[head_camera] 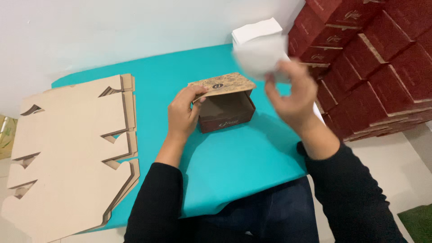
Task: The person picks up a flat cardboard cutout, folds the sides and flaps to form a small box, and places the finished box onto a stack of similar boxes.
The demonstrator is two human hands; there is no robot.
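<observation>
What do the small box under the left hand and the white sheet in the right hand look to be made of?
Small box: looks like printed cardboard, matte dark red outside with a plain brown inside; the raised lid keeps a stiff, creased fold under the left hand.
White sheet: probably thin paper or tissue; it is blurred and curls limply in the right hand, so the finish cannot be told.

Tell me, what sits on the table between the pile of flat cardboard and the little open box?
Only bare turquoise table in the head view, apart from the left hand holding the open box's lid. The flat cardboard stack lies well apart.
</observation>
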